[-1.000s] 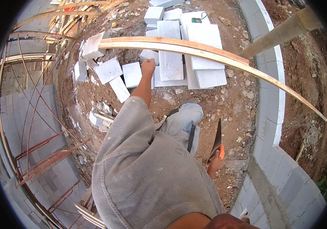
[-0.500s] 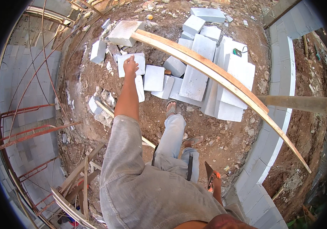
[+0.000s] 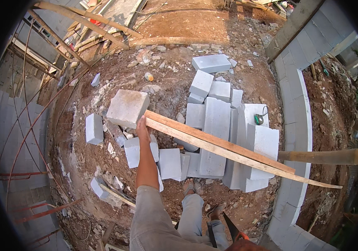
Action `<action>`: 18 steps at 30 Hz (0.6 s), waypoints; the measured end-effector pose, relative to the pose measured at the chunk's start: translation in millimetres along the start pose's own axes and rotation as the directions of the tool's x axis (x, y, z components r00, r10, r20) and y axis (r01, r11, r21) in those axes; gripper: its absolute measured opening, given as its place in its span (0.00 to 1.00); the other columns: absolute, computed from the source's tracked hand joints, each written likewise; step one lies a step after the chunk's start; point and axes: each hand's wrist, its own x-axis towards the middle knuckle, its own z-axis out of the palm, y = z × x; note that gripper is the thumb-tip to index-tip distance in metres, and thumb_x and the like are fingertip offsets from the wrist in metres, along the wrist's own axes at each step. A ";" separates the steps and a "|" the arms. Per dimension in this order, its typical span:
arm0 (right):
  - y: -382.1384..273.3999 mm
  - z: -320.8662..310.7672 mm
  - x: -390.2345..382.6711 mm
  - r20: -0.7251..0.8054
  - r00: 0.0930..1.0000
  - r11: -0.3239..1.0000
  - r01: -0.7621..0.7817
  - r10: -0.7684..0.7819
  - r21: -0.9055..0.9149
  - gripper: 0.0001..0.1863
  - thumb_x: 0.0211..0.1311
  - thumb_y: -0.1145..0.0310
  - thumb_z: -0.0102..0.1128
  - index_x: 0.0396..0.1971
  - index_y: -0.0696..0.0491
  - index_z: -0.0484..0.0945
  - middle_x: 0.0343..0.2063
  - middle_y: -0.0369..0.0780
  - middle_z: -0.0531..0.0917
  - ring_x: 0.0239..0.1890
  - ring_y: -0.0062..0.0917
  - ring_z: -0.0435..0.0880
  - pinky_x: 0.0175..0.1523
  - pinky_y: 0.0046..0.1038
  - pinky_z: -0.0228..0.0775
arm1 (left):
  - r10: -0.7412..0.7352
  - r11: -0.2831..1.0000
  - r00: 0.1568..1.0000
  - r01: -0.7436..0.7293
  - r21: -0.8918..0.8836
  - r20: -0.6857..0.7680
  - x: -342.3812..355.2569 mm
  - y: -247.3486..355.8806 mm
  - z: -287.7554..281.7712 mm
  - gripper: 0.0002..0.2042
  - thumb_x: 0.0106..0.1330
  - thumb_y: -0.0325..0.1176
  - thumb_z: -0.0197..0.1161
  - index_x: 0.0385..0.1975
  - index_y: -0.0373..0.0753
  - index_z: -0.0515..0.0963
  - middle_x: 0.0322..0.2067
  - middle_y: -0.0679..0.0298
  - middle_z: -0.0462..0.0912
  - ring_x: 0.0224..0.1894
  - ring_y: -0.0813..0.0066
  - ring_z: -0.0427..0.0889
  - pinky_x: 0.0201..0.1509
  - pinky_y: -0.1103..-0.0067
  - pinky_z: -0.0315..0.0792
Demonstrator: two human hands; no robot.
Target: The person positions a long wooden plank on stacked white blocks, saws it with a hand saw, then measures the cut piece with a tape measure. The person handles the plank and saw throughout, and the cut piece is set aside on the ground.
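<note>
My left hand [image 3: 143, 130] is closed on the near-left end of two long pale wooden planks [image 3: 204, 141], right beside a weathered grey block [image 3: 126, 106]. The planks slant down to the right across a pile of white blocks [image 3: 212, 159]. At the bottom edge shows a handsaw [image 3: 231, 228] with a dark blade and orange handle; whatever is at its handle is mostly hidden, so my right hand cannot be made out. A green tape measure [image 3: 259, 119] lies on top of the right-hand blocks. My sandalled feet stand just below the pile.
A block wall [image 3: 291, 125] runs along the right, with a bamboo pole [image 3: 329, 155] reaching over it. Red scaffold frames [image 3: 47, 215], bent rebar and timber stand at the left. Rubble [image 3: 162, 58] covers the dirt around the pile, and more lumber lies at the back.
My left hand has moved from over the loose blocks onto the planks' end. The view has tilted upward, so the pile sits lower and the saw has dropped to the bottom edge.
</note>
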 end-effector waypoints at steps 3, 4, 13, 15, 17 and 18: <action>-15.9 16.4 -2.1 -0.002 1.000 1.000 0.008 -0.008 -0.002 0.21 0.57 0.70 0.61 0.53 0.51 0.80 0.19 0.35 0.76 0.16 0.22 0.76 0.23 0.28 0.69 | 0.003 0.999 0.999 -0.001 0.054 -0.048 -0.9 5.5 12.5 0.25 0.65 0.52 0.64 0.56 0.43 0.75 0.47 0.64 0.77 0.48 0.68 0.78 0.46 0.67 0.77; -20.2 21.1 -1.9 -0.003 1.000 1.000 0.016 -0.016 0.001 0.21 0.57 0.70 0.61 0.53 0.51 0.80 0.19 0.35 0.76 0.17 0.22 0.76 0.23 0.28 0.69 | 0.004 0.996 0.999 0.000 0.084 -0.054 3.0 9.5 14.5 0.25 0.65 0.52 0.64 0.56 0.43 0.75 0.48 0.64 0.76 0.48 0.68 0.78 0.46 0.67 0.77; -7.5 19.8 -22.5 -0.051 0.984 0.984 0.172 -0.170 0.049 0.22 0.56 0.71 0.61 0.54 0.50 0.80 0.21 0.35 0.78 0.20 0.20 0.78 0.26 0.29 0.69 | 0.061 0.998 0.998 -0.060 -0.021 0.026 18.1 1.2 12.3 0.23 0.67 0.48 0.65 0.53 0.36 0.75 0.45 0.61 0.79 0.47 0.66 0.80 0.47 0.70 0.77; -37.3 20.5 -46.1 -0.113 0.989 0.993 0.089 -0.098 -0.077 0.16 0.56 0.65 0.65 0.43 0.57 0.81 0.21 0.35 0.79 0.22 0.21 0.80 0.29 0.28 0.71 | 0.078 0.997 0.997 -0.078 0.026 -0.010 -2.7 12.1 28.5 0.24 0.67 0.48 0.65 0.53 0.36 0.75 0.46 0.61 0.79 0.47 0.66 0.81 0.48 0.70 0.77; -34.6 9.4 -37.5 -0.043 0.998 0.990 -0.056 0.051 -0.128 0.20 0.60 0.61 0.64 0.49 0.55 0.80 0.29 0.38 0.83 0.29 0.24 0.82 0.35 0.31 0.74 | 0.084 0.991 0.996 -0.081 -0.109 0.028 12.1 3.6 10.4 0.24 0.64 0.46 0.69 0.53 0.36 0.75 0.44 0.62 0.80 0.43 0.68 0.81 0.43 0.70 0.79; -38.2 4.8 -35.4 -0.029 0.994 0.981 -0.113 0.110 -0.156 0.20 0.60 0.60 0.64 0.49 0.54 0.80 0.28 0.38 0.83 0.29 0.25 0.83 0.36 0.31 0.74 | 0.059 0.989 0.997 -0.052 -0.139 0.047 18.2 2.3 3.7 0.25 0.64 0.47 0.68 0.54 0.36 0.74 0.46 0.60 0.80 0.46 0.66 0.81 0.46 0.68 0.79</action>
